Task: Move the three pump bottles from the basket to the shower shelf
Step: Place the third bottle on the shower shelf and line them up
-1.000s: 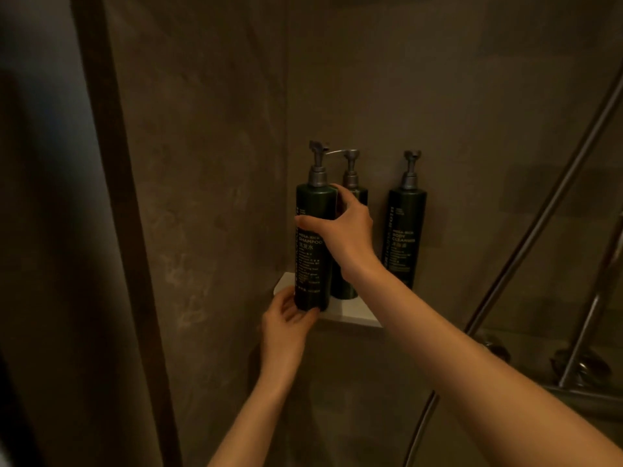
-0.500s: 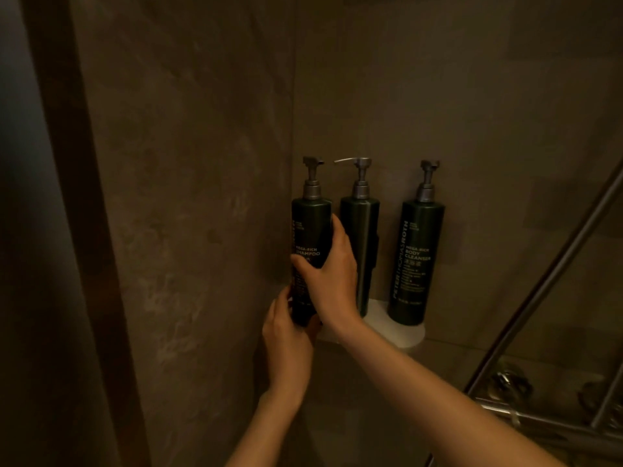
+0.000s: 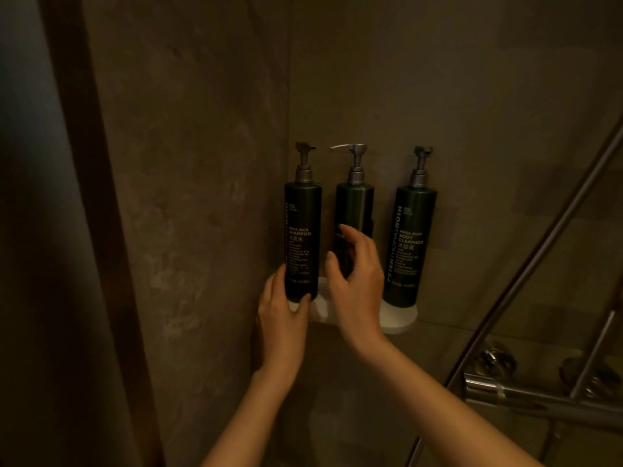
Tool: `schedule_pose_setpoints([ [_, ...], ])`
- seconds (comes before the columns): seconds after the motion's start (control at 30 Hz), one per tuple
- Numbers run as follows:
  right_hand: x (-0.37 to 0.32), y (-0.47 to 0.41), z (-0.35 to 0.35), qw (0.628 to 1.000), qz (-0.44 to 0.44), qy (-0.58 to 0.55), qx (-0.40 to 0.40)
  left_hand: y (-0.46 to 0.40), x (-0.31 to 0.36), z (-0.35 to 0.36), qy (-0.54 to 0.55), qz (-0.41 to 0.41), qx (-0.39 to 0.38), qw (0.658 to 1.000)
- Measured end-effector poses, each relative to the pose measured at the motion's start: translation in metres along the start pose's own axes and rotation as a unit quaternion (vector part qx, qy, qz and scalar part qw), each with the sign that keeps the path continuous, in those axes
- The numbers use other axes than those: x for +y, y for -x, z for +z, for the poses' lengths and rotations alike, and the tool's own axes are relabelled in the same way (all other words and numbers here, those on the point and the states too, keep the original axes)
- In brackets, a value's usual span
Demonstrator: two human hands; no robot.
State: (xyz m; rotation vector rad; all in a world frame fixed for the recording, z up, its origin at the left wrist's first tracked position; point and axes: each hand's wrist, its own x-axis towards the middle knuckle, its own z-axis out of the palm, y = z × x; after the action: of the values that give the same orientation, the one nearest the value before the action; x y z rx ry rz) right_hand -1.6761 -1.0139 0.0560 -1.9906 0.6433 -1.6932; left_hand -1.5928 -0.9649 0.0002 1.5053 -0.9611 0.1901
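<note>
The right hand (image 3: 355,281) hides the lower half of the middle bottle (image 3: 354,210); its label can't be read. At seven o'clock of the shampoo bottle (image 3: 301,237), the left hand (image 3: 283,315) covers the shelf (image 3: 397,320) corner. Fine print blurs. Tap fittings (image 3: 539,396) are cut off at four o'clock.
</note>
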Motion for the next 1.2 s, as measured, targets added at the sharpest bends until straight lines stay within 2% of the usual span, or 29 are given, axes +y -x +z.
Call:
schedule_pose_setpoints([
  [0.1, 0.015, 0.006, -0.009, 0.998, 0.006, 0.060, 0.034, -0.003, -0.001, 0.004, -0.016, 0.015, -0.013, 1.000],
  [0.33, 0.036, 0.003, 0.004, 0.985, 0.049, 0.167, 0.006, -0.024, 0.002, 0.017, -0.008, -0.005, 0.001, 1.000],
  [0.7, 0.038, -0.021, 0.023, 0.974, 0.054, 0.190, 0.108, -0.047, -0.001, 0.031, -0.031, -0.027, 0.021, 0.999],
  [1.2, 0.048, -0.018, 0.022, 0.986, 0.074, 0.132, 0.071, -0.050, -0.003, 0.041, -0.001, -0.008, 0.025, 1.000],
])
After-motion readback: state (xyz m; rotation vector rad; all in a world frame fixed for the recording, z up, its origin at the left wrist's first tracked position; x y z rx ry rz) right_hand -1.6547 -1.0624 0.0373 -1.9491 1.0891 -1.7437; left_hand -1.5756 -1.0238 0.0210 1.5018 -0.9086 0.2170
